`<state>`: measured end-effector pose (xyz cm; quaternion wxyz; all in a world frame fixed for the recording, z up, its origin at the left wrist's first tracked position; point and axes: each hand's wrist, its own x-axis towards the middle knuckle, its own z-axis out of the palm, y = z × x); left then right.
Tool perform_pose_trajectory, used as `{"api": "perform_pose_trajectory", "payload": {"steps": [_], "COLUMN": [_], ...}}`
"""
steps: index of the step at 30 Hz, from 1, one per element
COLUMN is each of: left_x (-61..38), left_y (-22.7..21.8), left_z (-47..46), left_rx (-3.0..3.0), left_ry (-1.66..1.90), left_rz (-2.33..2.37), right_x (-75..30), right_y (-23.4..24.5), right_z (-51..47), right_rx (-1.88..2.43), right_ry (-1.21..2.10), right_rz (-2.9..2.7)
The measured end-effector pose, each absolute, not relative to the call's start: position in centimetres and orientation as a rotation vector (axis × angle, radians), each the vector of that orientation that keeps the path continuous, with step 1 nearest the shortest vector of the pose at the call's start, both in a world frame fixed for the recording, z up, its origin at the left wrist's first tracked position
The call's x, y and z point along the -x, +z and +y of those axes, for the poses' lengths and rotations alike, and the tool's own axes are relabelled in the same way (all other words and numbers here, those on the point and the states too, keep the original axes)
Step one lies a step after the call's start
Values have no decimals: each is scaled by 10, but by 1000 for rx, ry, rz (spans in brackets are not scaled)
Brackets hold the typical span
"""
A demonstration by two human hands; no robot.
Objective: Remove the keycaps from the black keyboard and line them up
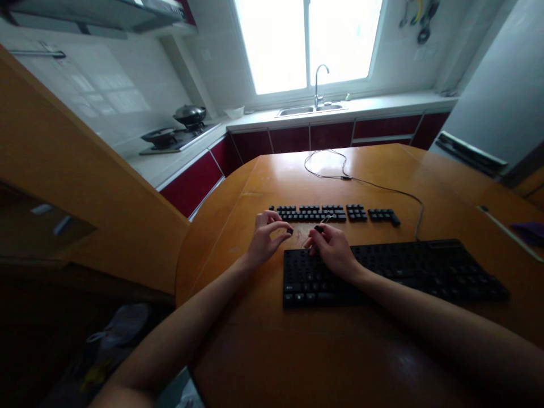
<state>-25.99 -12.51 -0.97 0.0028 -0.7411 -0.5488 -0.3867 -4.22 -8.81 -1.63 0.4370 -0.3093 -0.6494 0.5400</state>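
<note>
My left hand (264, 241) pinches a small black keycap (289, 231) between thumb and fingertips, just above the table left of the keyboard's back corner. Over the left part of a black keyboard (395, 272), my right hand (334, 249) is closed around a keycap puller with a dark handle and thin wire loops (327, 218), which point away from me. The keyboard's upper left rows show bare sockets, while keys stay on the front rows and right side. Behind both hands, loose black keycaps (304, 213) stand in rows on the table.
The keyboard's cable (382, 187) loops across the far part of the wooden table (238, 334). A thin pale stick (510, 233) and a purple item (528, 232) lie at the right. Beyond are a sink (293, 111), a stove with pans (190, 115) and a fridge (493, 96).
</note>
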Motion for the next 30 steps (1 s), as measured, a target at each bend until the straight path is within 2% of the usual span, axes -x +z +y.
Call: {"api": "perform_pose_trajectory", "payload": {"steps": [4, 9, 30], "left_x": [288, 294, 298], "left_y": [-22, -30, -30], "left_z": [-105, -102, -101], "left_rx": [2015, 1966, 1918], "left_ry": [-1010, -859, -942], "left_rz": [-2016, -2105, -2046], "right_x": [43, 41, 40], "right_y": [-18, -14, -9], "right_z": [-88, -90, -93], "right_rx": [783, 787, 802], "right_ry": [1340, 1346, 1322], "right_rz": [-1637, -1633, -1666]}}
